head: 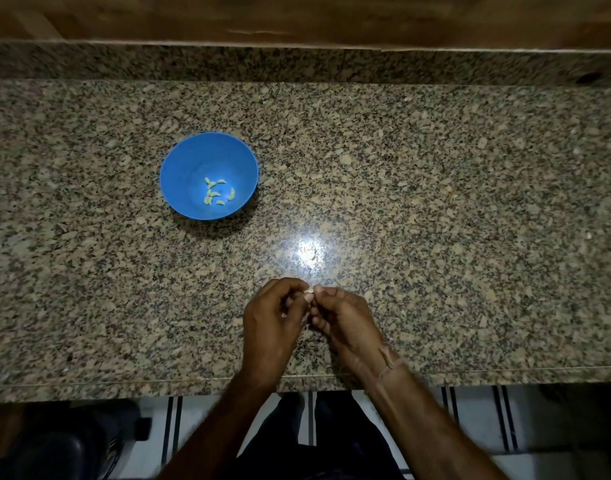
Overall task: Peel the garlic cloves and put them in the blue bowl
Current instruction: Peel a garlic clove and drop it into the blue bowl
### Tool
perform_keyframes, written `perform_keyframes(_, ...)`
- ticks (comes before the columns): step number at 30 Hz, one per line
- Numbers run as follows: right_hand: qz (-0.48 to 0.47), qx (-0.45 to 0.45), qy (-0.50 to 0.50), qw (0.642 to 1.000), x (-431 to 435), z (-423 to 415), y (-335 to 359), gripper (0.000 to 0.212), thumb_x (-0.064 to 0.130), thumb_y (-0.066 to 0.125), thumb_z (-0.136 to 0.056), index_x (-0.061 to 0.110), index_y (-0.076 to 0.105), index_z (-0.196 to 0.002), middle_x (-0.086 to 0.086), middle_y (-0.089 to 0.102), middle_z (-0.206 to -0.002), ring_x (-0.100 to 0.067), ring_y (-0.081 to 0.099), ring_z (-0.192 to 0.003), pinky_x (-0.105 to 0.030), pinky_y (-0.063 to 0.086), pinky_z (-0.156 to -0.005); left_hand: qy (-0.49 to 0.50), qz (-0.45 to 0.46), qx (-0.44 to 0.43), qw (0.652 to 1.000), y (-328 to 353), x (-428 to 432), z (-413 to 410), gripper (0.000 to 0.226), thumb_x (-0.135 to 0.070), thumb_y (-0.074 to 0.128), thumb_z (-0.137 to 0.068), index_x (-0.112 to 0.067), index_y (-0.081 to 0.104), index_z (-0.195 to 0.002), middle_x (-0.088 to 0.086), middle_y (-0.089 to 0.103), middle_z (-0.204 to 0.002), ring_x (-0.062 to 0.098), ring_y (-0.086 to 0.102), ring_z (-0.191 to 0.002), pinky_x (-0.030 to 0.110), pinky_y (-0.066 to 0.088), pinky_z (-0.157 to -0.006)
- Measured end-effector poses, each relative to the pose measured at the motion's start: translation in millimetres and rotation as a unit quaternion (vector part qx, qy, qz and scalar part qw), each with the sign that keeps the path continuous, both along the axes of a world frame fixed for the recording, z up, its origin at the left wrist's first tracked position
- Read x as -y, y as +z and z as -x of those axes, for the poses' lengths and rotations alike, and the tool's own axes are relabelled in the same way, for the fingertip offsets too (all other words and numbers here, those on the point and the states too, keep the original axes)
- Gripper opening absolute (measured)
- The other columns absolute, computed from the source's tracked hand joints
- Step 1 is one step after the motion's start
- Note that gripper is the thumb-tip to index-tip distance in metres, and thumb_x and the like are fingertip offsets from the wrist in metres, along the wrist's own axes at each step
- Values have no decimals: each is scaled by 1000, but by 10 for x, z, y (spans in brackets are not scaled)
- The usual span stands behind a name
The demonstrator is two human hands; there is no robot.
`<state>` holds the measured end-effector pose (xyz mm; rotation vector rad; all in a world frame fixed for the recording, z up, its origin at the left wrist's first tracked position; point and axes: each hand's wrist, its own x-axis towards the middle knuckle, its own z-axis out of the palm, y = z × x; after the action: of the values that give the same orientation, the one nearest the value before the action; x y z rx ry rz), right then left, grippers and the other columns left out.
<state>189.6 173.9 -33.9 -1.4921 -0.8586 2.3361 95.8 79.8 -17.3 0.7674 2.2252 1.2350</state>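
A blue bowl point(190, 157) stands on the granite counter at centre left, with several pale peeled garlic cloves point(217, 193) lying in its bottom. Near the counter's front edge my left hand point(271, 318) and my right hand point(344, 318) meet fingertip to fingertip. Between them they pinch one small pale garlic clove point(310, 291), of which only a sliver shows past the fingers. Both hands have curled fingers and hover just above the counter, well to the right of and nearer than the bowl.
The speckled granite counter point(435, 202) runs the width of the view, with a raised granite backsplash point(297, 64) and wood above it. A bright light reflection point(309, 252) lies just beyond my hands. Below the front edge are tiled floor and a dark object point(55, 441).
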Motion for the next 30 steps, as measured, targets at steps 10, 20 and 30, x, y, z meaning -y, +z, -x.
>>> perform_keyframes(10,-462,168,174,853,59,-5,77,30,19,64,-101,20,57,-72,7,56,-67,-7,49,-61,-21,35,-56,-45,64,-111,991,-84,19,0,12,-15,60,-100,-20,61,-89,-9,60,-85,15,54,-80,33,41,-65)
perform_keyframes(20,-414,191,212,864,37,-13,-34,33,18,57,-104,15,50,-71,6,51,-67,-10,44,-62,-32,33,-59,-129,75,-54,987,-106,-21,-26,19,-23,36,-109,-20,42,-91,-2,45,-88,18,45,-76,45,43,-64)
perform_keyframes(30,-422,180,197,866,40,-2,-8,34,19,60,-103,11,54,-71,3,54,-66,-10,45,-61,-31,36,-58,-119,88,-60,987,-107,12,6,20,-24,40,-109,-18,47,-91,-1,50,-87,15,49,-77,38,41,-66)
